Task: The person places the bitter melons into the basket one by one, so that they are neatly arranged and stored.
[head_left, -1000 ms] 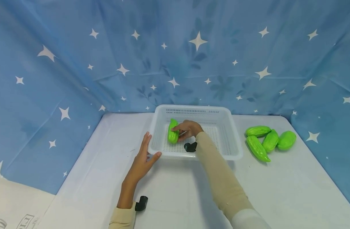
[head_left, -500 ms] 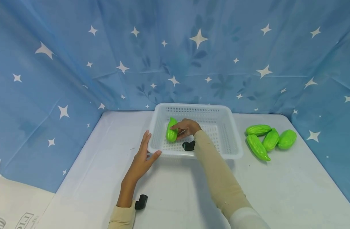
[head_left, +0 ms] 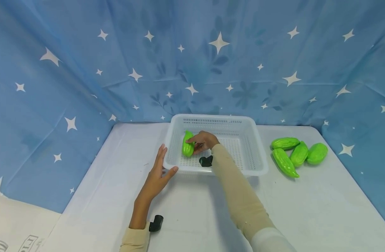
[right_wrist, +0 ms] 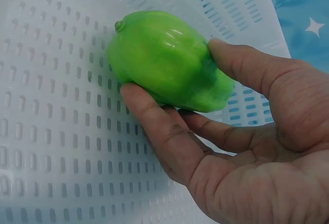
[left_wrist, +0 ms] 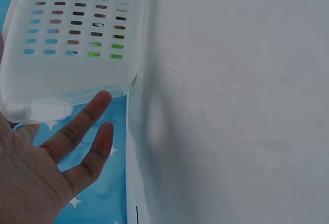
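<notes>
A glossy green papaya-shaped fruit (head_left: 188, 147) is in the left part of a white perforated plastic basket (head_left: 261, 170). My right hand (head_left: 204, 140) reaches into the basket and holds this fruit from its right side. In the right wrist view, the thumb lies on one side of the green fruit (right_wrist: 164, 59) and the curled fingers (right_wrist: 164, 131) on the other, close to the basket's holed floor. My left hand (head_left: 155, 176) is at the basket's front left corner, fingers spread and fairly straight along the left rim, thumb at the front rim.
Several more glossy green fruits (head_left: 284, 162) lie grouped on the white-covered table (head_left: 186, 224), right of the basket. A blue curtain (head_left: 192, 63) with white stars hangs behind and on both sides. Black wrist cameras (head_left: 156, 223) stick out from the sleeves.
My right hand and the fruit have shifted very slightly left inside the basket. My left hand stays at the corner, and the other fruits lie as before.
</notes>
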`<act>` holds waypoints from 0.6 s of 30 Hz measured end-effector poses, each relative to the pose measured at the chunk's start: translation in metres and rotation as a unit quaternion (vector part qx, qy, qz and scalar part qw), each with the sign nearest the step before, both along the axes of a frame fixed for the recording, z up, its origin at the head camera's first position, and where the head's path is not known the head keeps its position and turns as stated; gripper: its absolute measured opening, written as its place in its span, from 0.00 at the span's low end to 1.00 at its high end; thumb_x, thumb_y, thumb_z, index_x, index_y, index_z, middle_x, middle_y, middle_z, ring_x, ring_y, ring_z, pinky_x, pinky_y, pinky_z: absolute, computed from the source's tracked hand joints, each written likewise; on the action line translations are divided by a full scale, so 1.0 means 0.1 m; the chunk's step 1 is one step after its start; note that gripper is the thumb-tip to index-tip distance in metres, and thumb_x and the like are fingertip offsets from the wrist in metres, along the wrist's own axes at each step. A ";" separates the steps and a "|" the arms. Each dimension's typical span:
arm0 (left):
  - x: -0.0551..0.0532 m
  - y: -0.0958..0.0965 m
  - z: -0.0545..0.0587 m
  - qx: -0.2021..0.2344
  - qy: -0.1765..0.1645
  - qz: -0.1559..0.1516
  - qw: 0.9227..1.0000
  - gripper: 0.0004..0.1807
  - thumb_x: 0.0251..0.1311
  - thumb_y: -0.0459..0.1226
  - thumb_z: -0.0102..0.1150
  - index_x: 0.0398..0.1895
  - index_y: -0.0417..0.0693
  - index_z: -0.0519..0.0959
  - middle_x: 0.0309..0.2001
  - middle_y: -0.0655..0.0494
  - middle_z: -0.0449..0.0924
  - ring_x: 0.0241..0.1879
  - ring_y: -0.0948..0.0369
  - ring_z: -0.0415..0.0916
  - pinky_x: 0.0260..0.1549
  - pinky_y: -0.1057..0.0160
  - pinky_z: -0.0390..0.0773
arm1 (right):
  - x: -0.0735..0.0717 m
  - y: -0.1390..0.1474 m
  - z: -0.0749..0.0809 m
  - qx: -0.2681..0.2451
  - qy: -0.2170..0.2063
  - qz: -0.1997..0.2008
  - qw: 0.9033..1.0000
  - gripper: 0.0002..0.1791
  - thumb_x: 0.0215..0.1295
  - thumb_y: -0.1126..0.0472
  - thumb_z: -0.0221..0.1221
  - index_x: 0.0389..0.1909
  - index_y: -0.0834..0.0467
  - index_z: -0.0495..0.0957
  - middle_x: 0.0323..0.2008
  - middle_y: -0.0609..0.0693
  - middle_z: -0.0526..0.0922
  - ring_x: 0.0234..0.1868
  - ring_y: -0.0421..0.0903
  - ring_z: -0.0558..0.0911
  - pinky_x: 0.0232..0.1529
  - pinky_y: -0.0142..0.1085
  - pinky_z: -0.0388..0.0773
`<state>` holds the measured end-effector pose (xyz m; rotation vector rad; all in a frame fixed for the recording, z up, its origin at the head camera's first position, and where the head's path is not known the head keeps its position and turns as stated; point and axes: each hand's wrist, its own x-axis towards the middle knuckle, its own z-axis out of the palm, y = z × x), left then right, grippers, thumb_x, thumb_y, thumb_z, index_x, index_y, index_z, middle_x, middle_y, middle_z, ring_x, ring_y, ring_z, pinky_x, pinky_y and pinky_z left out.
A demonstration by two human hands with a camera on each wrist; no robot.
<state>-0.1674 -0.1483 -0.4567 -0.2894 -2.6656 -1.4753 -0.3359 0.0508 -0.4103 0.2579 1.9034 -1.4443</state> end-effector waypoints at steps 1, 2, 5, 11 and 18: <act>0.00 0.00 -0.01 0.001 0.000 0.000 1.000 0.47 0.65 0.54 0.57 0.79 0.61 0.40 0.79 0.66 0.31 0.62 0.48 0.72 0.55 0.44 0.77 | 0.00 0.00 -0.01 0.002 0.003 0.000 1.000 0.48 0.61 0.62 0.66 0.75 0.63 0.47 0.54 0.66 0.74 0.33 0.53 0.83 0.48 0.45 0.84; 0.00 0.00 -0.01 0.001 0.002 0.000 1.000 0.47 0.65 0.54 0.57 0.79 0.61 0.41 0.79 0.66 0.31 0.62 0.48 0.72 0.55 0.44 0.77 | 0.00 -0.01 -0.02 0.002 0.005 0.000 1.000 0.47 0.61 0.62 0.66 0.74 0.64 0.49 0.53 0.66 0.74 0.32 0.53 0.83 0.47 0.45 0.84; 0.01 0.00 -0.03 0.000 0.001 0.000 1.000 0.47 0.65 0.55 0.57 0.79 0.62 0.41 0.79 0.67 0.31 0.62 0.48 0.72 0.55 0.44 0.77 | 0.01 -0.02 -0.03 0.002 0.010 0.003 1.000 0.44 0.61 0.61 0.66 0.73 0.65 0.52 0.52 0.66 0.74 0.31 0.52 0.84 0.46 0.45 0.85; 0.01 0.00 -0.04 0.000 -0.002 -0.004 1.000 0.47 0.66 0.55 0.56 0.79 0.61 0.40 0.79 0.68 0.30 0.63 0.47 0.71 0.56 0.44 0.77 | 0.01 -0.04 -0.04 0.009 0.013 0.018 1.000 0.47 0.63 0.60 0.65 0.75 0.64 0.47 0.57 0.68 0.73 0.31 0.53 0.84 0.48 0.46 0.84; -0.02 -0.01 -0.02 -0.002 0.004 -0.002 1.000 0.46 0.66 0.56 0.55 0.79 0.62 0.40 0.79 0.67 0.31 0.62 0.49 0.72 0.55 0.45 0.78 | -0.01 -0.06 0.00 0.012 0.025 0.036 0.999 0.45 0.65 0.58 0.63 0.74 0.66 0.47 0.53 0.66 0.74 0.30 0.52 0.85 0.48 0.45 0.84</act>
